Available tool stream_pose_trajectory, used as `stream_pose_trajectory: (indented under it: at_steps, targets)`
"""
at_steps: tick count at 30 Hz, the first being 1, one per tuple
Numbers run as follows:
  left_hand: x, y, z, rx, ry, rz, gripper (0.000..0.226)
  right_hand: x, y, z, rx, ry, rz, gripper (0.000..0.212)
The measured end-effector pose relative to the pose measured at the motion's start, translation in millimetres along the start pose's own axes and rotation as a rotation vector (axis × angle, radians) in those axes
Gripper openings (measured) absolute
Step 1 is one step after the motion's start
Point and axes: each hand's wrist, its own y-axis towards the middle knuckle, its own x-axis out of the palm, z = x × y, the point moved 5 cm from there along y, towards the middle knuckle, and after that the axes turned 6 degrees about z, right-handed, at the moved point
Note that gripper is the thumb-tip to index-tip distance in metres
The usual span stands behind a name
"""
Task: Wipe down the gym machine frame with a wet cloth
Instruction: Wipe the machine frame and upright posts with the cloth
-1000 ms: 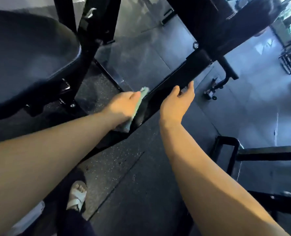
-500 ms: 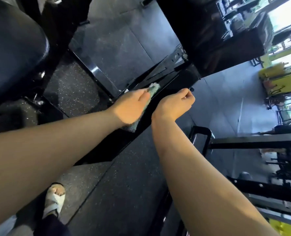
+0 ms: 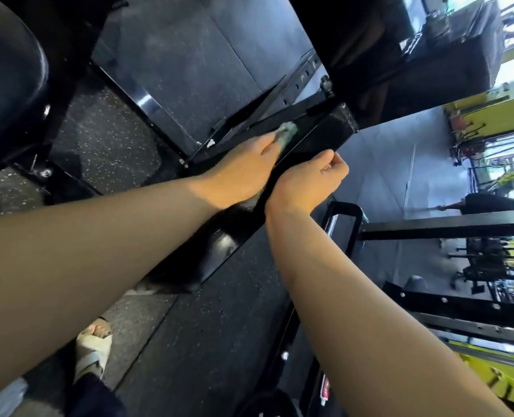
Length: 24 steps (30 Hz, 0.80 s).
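Note:
A black steel beam of the gym machine frame [image 3: 319, 139] runs diagonally from lower left to upper right across the middle. My left hand [image 3: 243, 170] lies flat on the beam's top face and presses a pale green cloth [image 3: 287, 132] against it; only the cloth's far end shows past my fingers. My right hand [image 3: 307, 179] sits on the beam's near edge just right of the left hand, its fingers curled over that edge.
A black padded seat [image 3: 9, 70] fills the upper left. A dark pad [image 3: 370, 49] overhangs the beam's far end. Another black frame with a looped end [image 3: 352, 224] stands at right. Speckled rubber flooring [image 3: 105, 139] lies below. My sandalled foot [image 3: 95, 347] is at bottom left.
My left hand has slid the cloth farther along the beam toward its far end. My right hand went from open fingers to curled on the beam's edge. The view has shifted rightward.

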Motion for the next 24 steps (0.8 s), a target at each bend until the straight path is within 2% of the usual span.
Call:
stream_pose_trajectory:
  at_steps: [4, 8, 11, 18, 21, 24]
  targets:
    - [12.4, 33.8, 42.6, 0.074, 0.079, 0.026, 0.038, -0.2, -0.3, -1.9, -0.019, -0.013, 0.006, 0.029]
    - [1.6, 6.4, -14.5, -0.042, 0.088, -0.016, 0.042, -0.4, 0.6, -1.5, -0.017, -0.003, -0.008, 0.028]
    - [-5.9, -17.3, -54.1, -0.136, -0.030, 0.013, 0.041, -0.5, -3.0, -3.5, -0.009, -0.018, -0.017, 0.030]
    - [10.4, 12.1, 27.2, 0.086, 0.032, -0.037, 0.043, -1.0, 0.0, -2.3, -0.028, -0.034, -0.002, 0.030]
    - [3.4, -4.0, -9.9, 0.070, 0.051, -0.032, 0.045, 0.1, 1.1, -1.7, -0.034, -0.028, 0.005, 0.029]
    - [-17.8, -64.6, -72.0, -0.057, -0.004, 0.031, 0.049, -1.3, 0.8, -0.9, -0.037, -0.015, 0.000, 0.029]
